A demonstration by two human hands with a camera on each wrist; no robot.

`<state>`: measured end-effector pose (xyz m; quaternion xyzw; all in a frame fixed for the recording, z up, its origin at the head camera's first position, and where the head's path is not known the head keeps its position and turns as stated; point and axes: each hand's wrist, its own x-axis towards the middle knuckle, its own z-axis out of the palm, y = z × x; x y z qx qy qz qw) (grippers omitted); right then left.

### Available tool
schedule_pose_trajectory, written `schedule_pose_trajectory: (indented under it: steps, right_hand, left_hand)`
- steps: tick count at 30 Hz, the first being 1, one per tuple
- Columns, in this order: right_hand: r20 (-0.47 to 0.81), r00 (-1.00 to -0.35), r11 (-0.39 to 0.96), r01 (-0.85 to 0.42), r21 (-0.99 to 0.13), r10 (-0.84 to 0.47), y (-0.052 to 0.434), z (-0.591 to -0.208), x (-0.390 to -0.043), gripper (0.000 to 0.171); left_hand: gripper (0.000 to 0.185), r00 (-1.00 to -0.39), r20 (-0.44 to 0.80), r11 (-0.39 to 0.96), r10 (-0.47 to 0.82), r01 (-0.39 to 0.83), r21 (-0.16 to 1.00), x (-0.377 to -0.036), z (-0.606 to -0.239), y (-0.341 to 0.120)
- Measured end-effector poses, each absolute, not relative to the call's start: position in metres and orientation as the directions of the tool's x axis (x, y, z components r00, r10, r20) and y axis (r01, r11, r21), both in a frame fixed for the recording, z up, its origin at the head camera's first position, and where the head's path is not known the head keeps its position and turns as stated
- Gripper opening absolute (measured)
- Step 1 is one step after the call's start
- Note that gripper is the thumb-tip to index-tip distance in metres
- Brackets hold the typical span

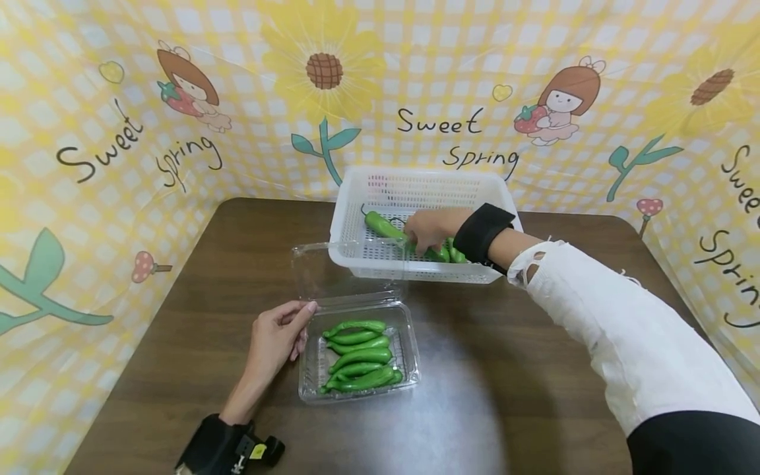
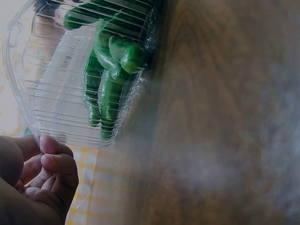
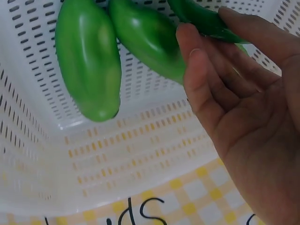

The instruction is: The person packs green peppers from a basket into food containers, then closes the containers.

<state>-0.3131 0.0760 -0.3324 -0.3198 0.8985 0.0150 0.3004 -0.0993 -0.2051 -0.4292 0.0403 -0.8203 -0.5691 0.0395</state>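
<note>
A white perforated basket (image 1: 415,181) stands at the back of the brown table (image 1: 505,369). My right hand (image 1: 418,241) reaches into it and pinches a long green pepper (image 1: 384,226) between thumb and fingers (image 3: 201,70). Two more peppers (image 3: 89,61) lie loose on the basket floor (image 3: 117,159) beside the held pepper (image 3: 206,21). Nearer me is a clear plastic clamshell (image 1: 410,349) with several green peppers (image 1: 359,356) inside. My left hand (image 1: 303,326) rests against its left rim with loosely curled fingers (image 2: 54,161) and holds nothing.
The clamshell's clear lid (image 1: 332,270) stands open behind it, reaching the basket's front wall. A yellow checked backdrop (image 1: 119,165) encloses the table on three sides. Bare tabletop lies right of the clamshell and along the front edge.
</note>
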Motion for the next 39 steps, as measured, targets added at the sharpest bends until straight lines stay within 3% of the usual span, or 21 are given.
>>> schedule_pose_trajectory:
  steps: [7,9,17,39]
  right_hand:
    - [-0.495,-0.641,0.757,-0.651,-0.053,-0.586,0.080,-0.321,-0.315,0.010]
    - [-0.482,-0.641,0.745,-0.666,-0.038,-0.597,0.080,-0.318,-0.315,0.014]
    - [-0.417,-0.650,0.732,-0.679,-0.056,-0.635,0.086,-0.312,-0.312,0.028]
    - [-0.314,-0.731,0.785,-0.614,-0.084,-0.606,0.124,-0.273,-0.297,0.031]
  left_hand:
    - [0.028,-0.994,0.016,0.364,-0.108,-0.024,0.931,-0.101,-0.429,-0.206]
    - [0.029,-0.994,0.014,0.364,-0.109,-0.027,0.931,-0.101,-0.429,-0.206]
    - [0.029,-0.994,0.020,0.359,-0.109,-0.020,0.933,-0.100,-0.431,-0.206]
    - [0.032,-0.995,0.040,0.356,-0.094,0.004,0.934,-0.101,-0.430,-0.205]
